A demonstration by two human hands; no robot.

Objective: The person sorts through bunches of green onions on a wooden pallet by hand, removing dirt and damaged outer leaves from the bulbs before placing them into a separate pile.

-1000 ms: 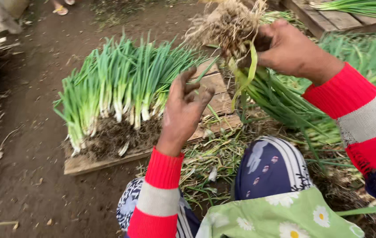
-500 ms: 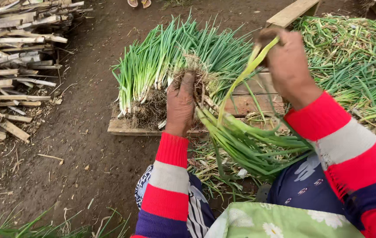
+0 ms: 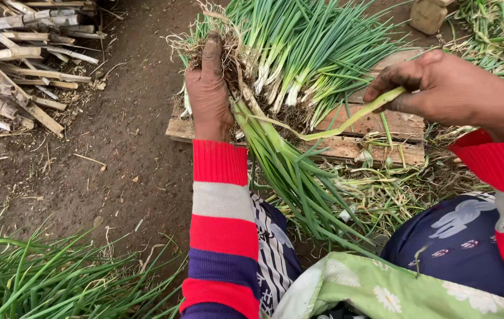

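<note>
The right hand [image 3: 441, 88] has swung out to the side since half a second ago, drawing a pale outer leaf [image 3: 346, 121] away from the bunch of green onions [image 3: 287, 171], while the left hand [image 3: 207, 94] has slid up to the root end. The left hand is closed tight around the muddy roots, steadying the bunch so the leaf peels off cleanly; its green tops trail down toward the person's lap. The right hand pinches the leaf between thumb and fingertips, the other fingers loosely curled. Behind, more onions [image 3: 311, 47] lie stacked on a wooden pallet [image 3: 376, 127], roots forward. Split bamboo [image 3: 15, 59] lies on the dirt at left.
</note>
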